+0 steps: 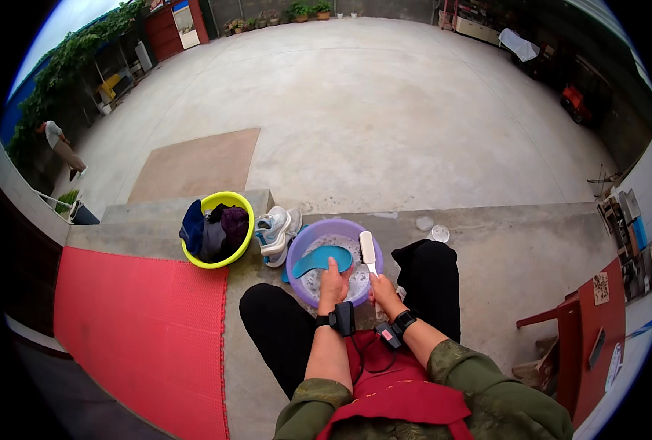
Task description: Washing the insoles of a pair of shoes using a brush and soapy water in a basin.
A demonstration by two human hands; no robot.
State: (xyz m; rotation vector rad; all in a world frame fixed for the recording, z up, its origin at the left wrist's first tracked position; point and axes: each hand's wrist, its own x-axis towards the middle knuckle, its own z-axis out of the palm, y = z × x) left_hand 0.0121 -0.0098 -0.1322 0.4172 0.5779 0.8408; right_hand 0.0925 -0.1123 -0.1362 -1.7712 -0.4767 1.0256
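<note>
Gripping blue insole [323, 259], left hand [332, 279] | right hand [383, 288] clenching white brush [368, 250] | purple basin [300, 249], apparently sudsy

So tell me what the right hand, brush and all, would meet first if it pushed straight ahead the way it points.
Probably the soapy water inside the purple basin: the right hand aims its white brush up and forward over the basin's right side. Its far rim comes next, though depth is unclear.

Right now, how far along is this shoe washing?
Early. The left hand holds a blue insole in the purple basin of soapy water; the right hand grips a white brush. A pair of sneakers waits beside it, and the yellow basin holds clothes.
</note>
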